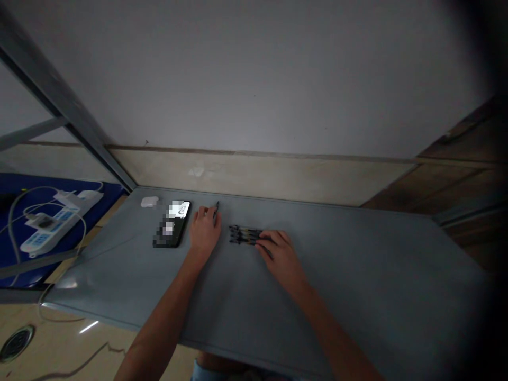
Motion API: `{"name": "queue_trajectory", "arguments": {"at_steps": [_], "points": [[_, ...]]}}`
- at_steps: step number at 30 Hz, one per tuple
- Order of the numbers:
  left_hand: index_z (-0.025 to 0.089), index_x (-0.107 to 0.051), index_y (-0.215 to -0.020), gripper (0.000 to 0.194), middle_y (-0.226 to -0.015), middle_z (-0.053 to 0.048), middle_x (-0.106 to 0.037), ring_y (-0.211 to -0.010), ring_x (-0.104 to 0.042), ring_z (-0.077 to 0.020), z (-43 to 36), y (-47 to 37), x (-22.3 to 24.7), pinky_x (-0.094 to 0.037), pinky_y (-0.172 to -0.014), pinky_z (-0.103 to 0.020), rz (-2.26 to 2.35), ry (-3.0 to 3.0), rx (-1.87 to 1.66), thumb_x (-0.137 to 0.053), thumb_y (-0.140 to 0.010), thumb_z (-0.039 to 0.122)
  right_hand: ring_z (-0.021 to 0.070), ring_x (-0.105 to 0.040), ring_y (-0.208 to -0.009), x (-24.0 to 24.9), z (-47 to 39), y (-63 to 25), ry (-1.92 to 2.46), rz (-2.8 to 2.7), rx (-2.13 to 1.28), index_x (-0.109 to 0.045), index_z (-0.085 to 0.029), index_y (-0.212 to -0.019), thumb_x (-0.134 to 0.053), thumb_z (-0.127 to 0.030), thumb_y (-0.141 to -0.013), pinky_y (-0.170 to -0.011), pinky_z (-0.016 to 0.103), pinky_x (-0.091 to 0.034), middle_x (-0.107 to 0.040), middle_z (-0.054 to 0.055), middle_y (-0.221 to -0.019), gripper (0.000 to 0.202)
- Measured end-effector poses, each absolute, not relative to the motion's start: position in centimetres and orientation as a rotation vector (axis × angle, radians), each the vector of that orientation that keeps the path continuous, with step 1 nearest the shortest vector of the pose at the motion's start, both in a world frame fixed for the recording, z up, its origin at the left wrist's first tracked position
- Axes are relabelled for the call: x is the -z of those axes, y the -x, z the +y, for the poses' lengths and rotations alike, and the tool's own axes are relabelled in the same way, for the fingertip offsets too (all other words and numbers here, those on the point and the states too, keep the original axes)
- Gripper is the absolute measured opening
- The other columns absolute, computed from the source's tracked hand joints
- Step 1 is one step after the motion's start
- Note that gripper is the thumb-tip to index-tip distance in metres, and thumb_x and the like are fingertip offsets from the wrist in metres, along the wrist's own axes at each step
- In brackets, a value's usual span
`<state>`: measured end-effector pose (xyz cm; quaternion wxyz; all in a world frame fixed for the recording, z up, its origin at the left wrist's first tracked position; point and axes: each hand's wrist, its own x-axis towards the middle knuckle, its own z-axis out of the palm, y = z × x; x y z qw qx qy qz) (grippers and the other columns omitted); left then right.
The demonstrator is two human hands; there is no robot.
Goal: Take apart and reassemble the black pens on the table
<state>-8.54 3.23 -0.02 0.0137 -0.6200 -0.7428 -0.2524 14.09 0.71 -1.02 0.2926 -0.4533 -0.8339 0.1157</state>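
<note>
In the head view, my left hand [205,228] is closed around a dark pen [216,207], whose tip sticks up past the fingers. Several dark pens [243,235] lie side by side on the grey table [254,296], pointing left and right. My right hand [281,256] grips their right ends between thumb and fingers, which hide that part of them. Just left of my left hand lies a black phone [183,225] with its screen lit and partly blurred out.
A small white case [150,201] sits near the table's back left corner. Beyond the left edge, a white power strip [61,222] with plugs and cables rests on a blue surface [32,182]. A wall [254,172] runs along the back, and a metal post [87,135] rises at the left.
</note>
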Motion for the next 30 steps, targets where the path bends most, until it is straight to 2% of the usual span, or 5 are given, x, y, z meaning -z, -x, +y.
{"name": "queue_trajectory", "arguments": {"at_steps": [7, 12, 18, 23, 30], "points": [[0.022, -0.062, -0.117, 0.031, -0.117, -0.013, -0.053, -0.110, -0.045, -0.0288, 2.5, 6.7, 0.1, -0.035, -0.099, -0.044, -2.047, 2.149, 1.081, -0.046, -0.092, 0.029, 0.0261, -0.052, -0.103, 0.6, 0.5, -14.0, 1.236, -2.283, -0.286, -0.067, -0.022, -0.081, -0.063, -0.023, -0.085, -0.089, 0.043, -0.042, -0.063, 0.007, -0.103, 0.006], [0.025, -0.061, -0.117, 0.030, -0.116, -0.011, -0.054, -0.108, -0.047, -0.0274, 2.0, 5.6, 0.0, -0.036, -0.099, -0.044, -1.948, 2.312, 1.165, -0.047, -0.091, 0.028, 0.0237, -0.054, -0.096, 0.5, 0.6, -13.8, 1.131, -2.401, -0.372, -0.065, -0.022, -0.085, -0.064, -0.019, -0.085, -0.087, 0.040, -0.043, -0.065, 0.005, -0.090, 0.003], [0.024, -0.064, -0.112, 0.027, -0.104, -0.010, -0.059, -0.102, -0.050, -0.0257, 1.5, 4.6, 0.0, -0.040, -0.094, -0.042, -1.802, 2.458, 1.109, -0.046, -0.092, 0.027, 0.0239, -0.055, -0.095, 0.6, 0.3, -13.3, 1.069, -2.487, -0.374, -0.066, -0.021, -0.088, -0.061, -0.016, -0.085, -0.088, 0.040, -0.044, -0.065, 0.006, -0.090, 0.007], [0.021, -0.065, -0.103, 0.024, -0.094, -0.008, -0.063, -0.094, -0.054, -0.0222, 1.2, 3.9, 0.2, -0.043, -0.088, -0.038, -1.640, 2.527, 0.995, -0.044, -0.094, 0.028, 0.0247, -0.058, -0.093, 0.8, 0.7, -13.7, 1.106, -2.389, -0.332, -0.064, -0.019, -0.090, -0.056, -0.014, -0.088, -0.085, 0.042, -0.046, -0.067, 0.008, -0.090, 0.010], [0.017, -0.061, -0.071, 0.034, -0.067, -0.004, -0.058, -0.070, -0.054, -0.0168, 0.7, 3.5, 0.6, -0.041, -0.067, -0.029, -1.566, 2.413, 0.964, -0.042, -0.096, 0.029, 0.0217, -0.063, -0.095, 0.4, 0.8, -14.7, 1.086, -2.176, -0.486, -0.060, -0.023, -0.107, -0.050, -0.027, -0.094, -0.087, 0.037, -0.049, -0.068, 0.006, -0.102, 0.017]]}}
